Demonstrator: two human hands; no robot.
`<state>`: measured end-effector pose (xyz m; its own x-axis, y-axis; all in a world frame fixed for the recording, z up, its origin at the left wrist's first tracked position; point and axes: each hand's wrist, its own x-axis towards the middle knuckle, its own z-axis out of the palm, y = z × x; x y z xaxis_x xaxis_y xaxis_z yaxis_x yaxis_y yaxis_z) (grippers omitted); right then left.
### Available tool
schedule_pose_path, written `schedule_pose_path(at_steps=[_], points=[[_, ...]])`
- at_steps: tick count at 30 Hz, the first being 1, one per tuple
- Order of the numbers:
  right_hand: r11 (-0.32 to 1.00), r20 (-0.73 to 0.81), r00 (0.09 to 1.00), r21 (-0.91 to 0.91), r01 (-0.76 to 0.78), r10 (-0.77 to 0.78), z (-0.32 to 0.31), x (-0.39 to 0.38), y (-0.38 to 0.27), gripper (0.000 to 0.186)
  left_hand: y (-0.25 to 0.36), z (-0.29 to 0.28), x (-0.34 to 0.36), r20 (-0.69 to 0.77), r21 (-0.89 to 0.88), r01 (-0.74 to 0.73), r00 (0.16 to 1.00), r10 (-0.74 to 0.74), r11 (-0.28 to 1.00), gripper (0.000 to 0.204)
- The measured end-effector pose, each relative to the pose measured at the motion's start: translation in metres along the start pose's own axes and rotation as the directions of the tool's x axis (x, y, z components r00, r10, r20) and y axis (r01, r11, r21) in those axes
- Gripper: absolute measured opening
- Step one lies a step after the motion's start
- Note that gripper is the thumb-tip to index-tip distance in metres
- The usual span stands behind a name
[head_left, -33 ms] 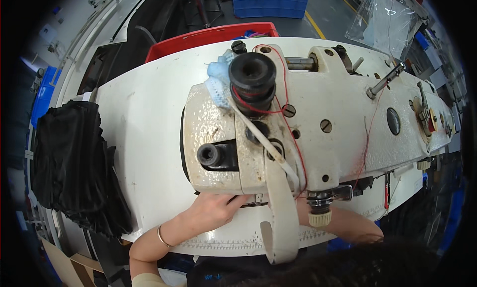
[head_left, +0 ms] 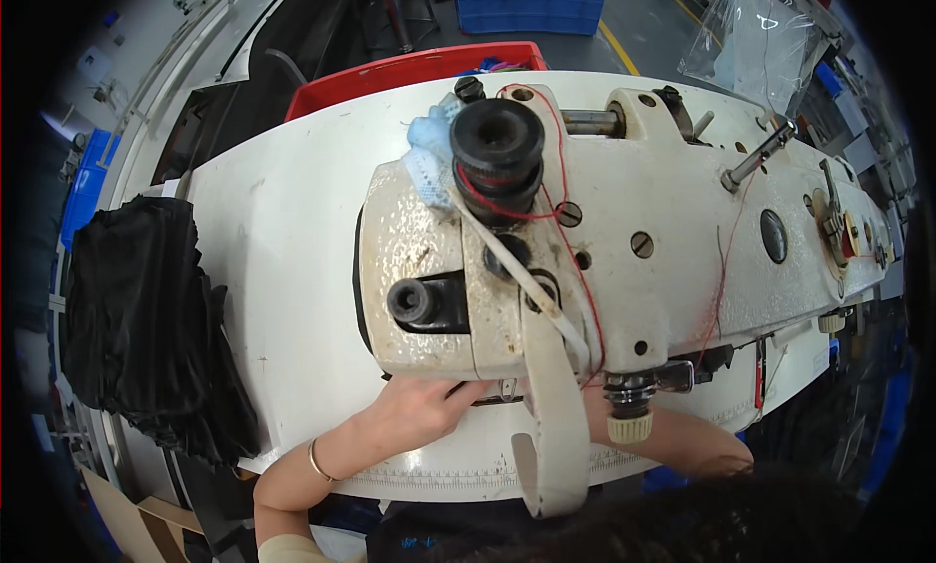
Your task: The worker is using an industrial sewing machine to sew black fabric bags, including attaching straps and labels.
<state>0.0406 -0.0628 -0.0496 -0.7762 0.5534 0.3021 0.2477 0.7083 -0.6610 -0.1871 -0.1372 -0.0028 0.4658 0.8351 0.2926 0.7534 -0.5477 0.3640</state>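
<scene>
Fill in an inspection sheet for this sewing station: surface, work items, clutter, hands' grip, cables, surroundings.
Surface: white tabletop, small marks, ruled scale along the near edge.
Work items: pale sewing machine; red thread runs down its head, also looped around the black knob.
Clutter: black cloth pile on the left; light-blue wad beside the knob.
Grip: left hand reaches beneath the machine head, grip unclear; right hand hidden behind the white strap, grip unclear.
Cables: white cord or tube across the head.
Surroundings: red bin behind the table, blue crate beyond.
</scene>
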Motion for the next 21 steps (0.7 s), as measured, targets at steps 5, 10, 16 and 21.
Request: schedule_pose_path(at_steps=[5, 10, 16, 21], points=[[0.989, 0.083, 0.991, -0.111, -0.096, 0.105, -0.006, 0.003, 0.001, 0.029, -0.008, -0.006, 0.019, -0.064, -0.024, 0.103, 0.993, -0.104, 0.994, 0.035], [0.917, -0.096, 0.976, -0.369, 0.149, -0.197, -0.011, 0.011, -0.001, 0.034, -0.004, -0.015, 0.027, -0.226, -0.101, 0.147, 0.960, -0.167, 0.984, 0.024], [0.876, -0.095, 0.944, -0.410, 0.253, -0.317, -0.010, 0.014, -0.003, 0.027, -0.012, -0.003, 0.029, -0.164, 0.100, 0.062, 0.985, -0.045, 0.993, 0.024], [0.866, -0.009, 0.969, -0.450, 0.216, -0.247, -0.015, 0.022, -0.006, 0.015, -0.028, 0.015, 0.018, -0.178, 0.128, -0.003, 0.984, 0.026, 0.992, 0.035]])
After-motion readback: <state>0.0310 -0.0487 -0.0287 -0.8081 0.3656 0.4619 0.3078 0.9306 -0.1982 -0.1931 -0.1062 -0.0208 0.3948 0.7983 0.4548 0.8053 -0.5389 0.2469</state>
